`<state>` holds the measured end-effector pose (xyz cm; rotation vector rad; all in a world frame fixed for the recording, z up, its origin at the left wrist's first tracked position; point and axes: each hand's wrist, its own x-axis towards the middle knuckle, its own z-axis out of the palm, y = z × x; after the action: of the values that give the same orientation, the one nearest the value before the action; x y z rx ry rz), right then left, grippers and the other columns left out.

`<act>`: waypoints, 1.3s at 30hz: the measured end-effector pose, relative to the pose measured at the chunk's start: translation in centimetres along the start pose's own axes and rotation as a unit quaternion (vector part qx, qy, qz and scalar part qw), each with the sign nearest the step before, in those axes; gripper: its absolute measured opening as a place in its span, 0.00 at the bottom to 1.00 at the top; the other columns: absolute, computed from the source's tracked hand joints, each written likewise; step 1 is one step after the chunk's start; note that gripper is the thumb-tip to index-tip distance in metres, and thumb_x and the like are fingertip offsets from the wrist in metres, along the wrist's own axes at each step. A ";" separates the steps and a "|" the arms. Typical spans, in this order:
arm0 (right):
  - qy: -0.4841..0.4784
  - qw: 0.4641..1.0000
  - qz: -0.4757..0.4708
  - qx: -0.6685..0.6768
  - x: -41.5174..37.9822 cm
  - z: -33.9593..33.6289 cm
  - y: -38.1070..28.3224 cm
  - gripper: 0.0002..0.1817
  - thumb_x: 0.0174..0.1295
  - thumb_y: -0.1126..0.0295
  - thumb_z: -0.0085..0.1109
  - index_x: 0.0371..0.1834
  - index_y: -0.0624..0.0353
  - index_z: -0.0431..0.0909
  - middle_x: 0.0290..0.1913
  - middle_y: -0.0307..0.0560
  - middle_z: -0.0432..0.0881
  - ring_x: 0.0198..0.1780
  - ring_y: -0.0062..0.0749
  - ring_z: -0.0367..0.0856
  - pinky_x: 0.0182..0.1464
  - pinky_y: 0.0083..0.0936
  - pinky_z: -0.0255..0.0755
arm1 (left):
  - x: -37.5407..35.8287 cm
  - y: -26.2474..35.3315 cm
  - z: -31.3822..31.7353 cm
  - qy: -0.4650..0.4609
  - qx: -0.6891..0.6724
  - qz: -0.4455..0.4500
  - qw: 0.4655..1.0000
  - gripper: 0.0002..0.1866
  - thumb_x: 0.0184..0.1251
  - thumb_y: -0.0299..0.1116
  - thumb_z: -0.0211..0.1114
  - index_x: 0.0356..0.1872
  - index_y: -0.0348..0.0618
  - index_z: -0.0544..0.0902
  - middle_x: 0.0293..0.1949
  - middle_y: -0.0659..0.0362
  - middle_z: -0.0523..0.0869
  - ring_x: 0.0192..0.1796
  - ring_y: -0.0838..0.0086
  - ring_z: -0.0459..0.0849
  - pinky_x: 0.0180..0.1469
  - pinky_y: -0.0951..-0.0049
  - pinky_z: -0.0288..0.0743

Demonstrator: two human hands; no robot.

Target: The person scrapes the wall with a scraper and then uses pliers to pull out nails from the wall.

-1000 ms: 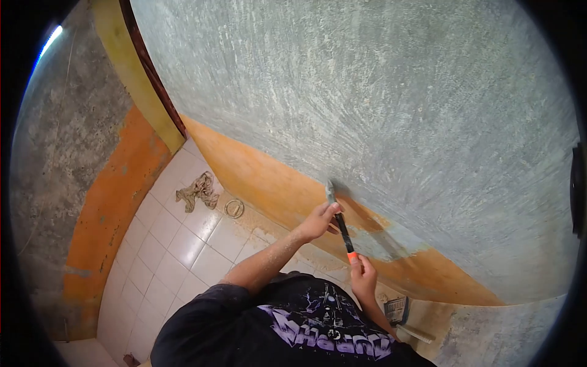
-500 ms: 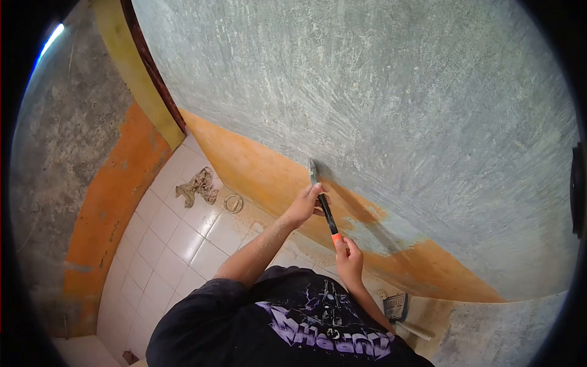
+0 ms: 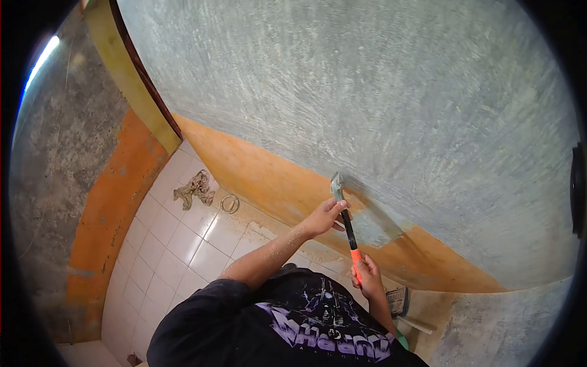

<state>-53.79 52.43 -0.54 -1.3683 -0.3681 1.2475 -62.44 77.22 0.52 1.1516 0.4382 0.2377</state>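
Note:
My left hand (image 3: 325,217) is wrapped round the upper part of a long scraper (image 3: 349,230), just below its grey metal head. My right hand (image 3: 369,275) grips the orange end of the same black handle. The scraper's head is at the wall (image 3: 367,79), near the edge where the grey surface meets the orange band (image 3: 251,150). Whether the blade touches the wall cannot be told. A bluish-grey patch shows in the orange band to the right of the handle.
On the white tiled floor (image 3: 159,257) lie a crumpled cloth (image 3: 197,188) and a ring-shaped object (image 3: 229,203). A dark tray-like item (image 3: 397,300) and a light strip-like object (image 3: 417,325) are at the lower right. Another grey and orange wall (image 3: 104,202) stands at the left.
Both hands and the scraper have shifted right and down in the view, and the scraper's head is lower on the wall. More of the orange grip shows. The camera view has shifted slightly.

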 end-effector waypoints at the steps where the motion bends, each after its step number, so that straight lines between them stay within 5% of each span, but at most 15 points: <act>1: 0.004 1.000 0.004 0.015 -0.5 -0.6 -0.1 0.21 0.75 0.61 0.52 0.65 0.59 0.69 0.25 0.37 0.72 0.15 0.15 0.64 0.17 0.15 0.57 | 0.2 -0.2 0.7 -0.003 0.000 -0.003 1.000 0.25 0.80 0.52 0.48 0.58 0.38 0.71 0.44 0.52 0.84 0.47 0.68 0.87 0.46 0.65 0.85; 10: 0.041 0.999 -0.002 -0.026 -2.3 -4.8 0.2 0.17 0.76 0.61 0.49 0.62 0.55 0.71 0.22 0.37 0.71 0.13 0.15 0.61 0.15 0.15 0.54 | 1.2 -2.0 5.3 0.000 0.008 -0.003 1.000 0.25 0.80 0.50 0.50 0.60 0.37 0.71 0.45 0.54 0.84 0.46 0.70 0.86 0.45 0.67 0.85; 21: 0.078 0.995 -0.056 -0.042 -1.2 -5.5 1.2 0.16 0.74 0.62 0.54 0.57 0.62 0.76 0.21 0.32 0.70 0.17 0.12 0.63 0.17 0.13 0.57 | 2.8 -3.9 6.3 0.042 -0.001 0.016 0.999 0.23 0.80 0.49 0.49 0.59 0.39 0.71 0.43 0.56 0.84 0.46 0.72 0.86 0.47 0.66 0.84; 39: 0.080 0.978 -0.132 -0.139 3.5 -2.0 0.6 0.16 0.73 0.62 0.55 0.54 0.65 0.78 0.22 0.30 0.69 0.20 0.11 0.64 0.20 0.13 0.57 | 2.0 -2.5 1.4 0.069 -0.053 0.055 0.995 0.21 0.81 0.46 0.48 0.58 0.37 0.70 0.42 0.55 0.84 0.44 0.70 0.87 0.46 0.67 0.85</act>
<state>-51.12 54.03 -3.16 -1.5864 -0.6080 0.8838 -60.16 75.88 -1.74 1.0606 0.4799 0.4332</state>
